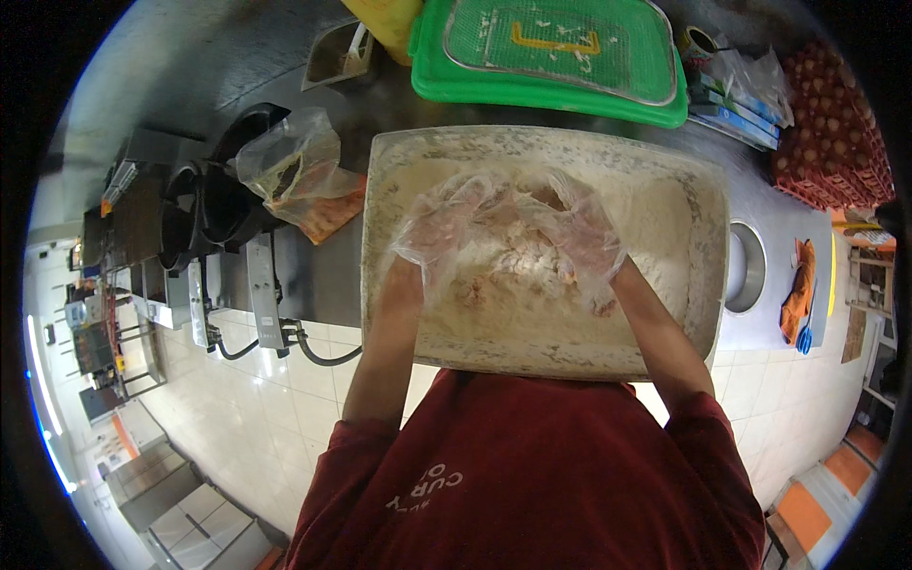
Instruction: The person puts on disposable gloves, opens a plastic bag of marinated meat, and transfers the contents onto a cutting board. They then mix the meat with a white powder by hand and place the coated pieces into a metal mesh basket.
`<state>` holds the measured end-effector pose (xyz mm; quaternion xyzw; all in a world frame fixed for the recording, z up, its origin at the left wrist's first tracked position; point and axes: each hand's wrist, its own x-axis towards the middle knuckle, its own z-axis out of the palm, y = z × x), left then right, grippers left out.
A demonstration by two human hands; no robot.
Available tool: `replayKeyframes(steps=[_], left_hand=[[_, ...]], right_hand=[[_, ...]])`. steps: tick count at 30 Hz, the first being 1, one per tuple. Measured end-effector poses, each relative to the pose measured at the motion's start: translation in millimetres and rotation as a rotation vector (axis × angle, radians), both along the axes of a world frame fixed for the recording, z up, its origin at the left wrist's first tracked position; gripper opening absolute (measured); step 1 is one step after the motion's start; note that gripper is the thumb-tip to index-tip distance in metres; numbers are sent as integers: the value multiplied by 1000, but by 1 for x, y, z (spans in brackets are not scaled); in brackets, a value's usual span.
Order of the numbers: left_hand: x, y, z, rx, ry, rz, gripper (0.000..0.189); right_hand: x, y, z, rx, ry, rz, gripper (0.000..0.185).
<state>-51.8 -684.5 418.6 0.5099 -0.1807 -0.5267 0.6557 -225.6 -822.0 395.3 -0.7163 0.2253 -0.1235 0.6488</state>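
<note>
A large rectangular tub (pixel 702 285) of flour (pixel 648 214) lies before me. My left hand (pixel 445 224), in a clear plastic glove, is in the tub left of its middle. My right hand (pixel 581 231), gloved the same way, is to its right, with the fingertips of both hands near each other. Between and below the hands sits a heap of flour-coated pieces (pixel 524 260), perhaps raw meat. Reddish bits show at the heap's edges. Flour and the gloves hide the fingers, so what each hand grips cannot be told.
Behind the tub lies a green lid (pixel 442 78) with a wire mesh basket (pixel 563 50) on it. A plastic bag (pixel 306 164) and black fryer parts are at the left. Egg trays (pixel 826 128), an orange cloth (pixel 798 292) and blue scissors (pixel 804 338) are at the right.
</note>
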Motion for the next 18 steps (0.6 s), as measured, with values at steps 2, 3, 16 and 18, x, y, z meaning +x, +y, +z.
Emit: replayKeyframes(steps=[2,3,16,18], left_hand=[[-4,6,-2,-33,39,110,36],[-6,9,-3,-102,-11,90,35],[-15,-12,5,495,-979,-82,37],[-8,-15,-12,753,-1309,-423,37]], right_hand=[[-4,-5,-25,-132,23,27,40],[-8,-10,-38,-344,131,110,40],[21,-7,-96,-983,293,315,64],[29,23,-99,-1064,510,444,75]])
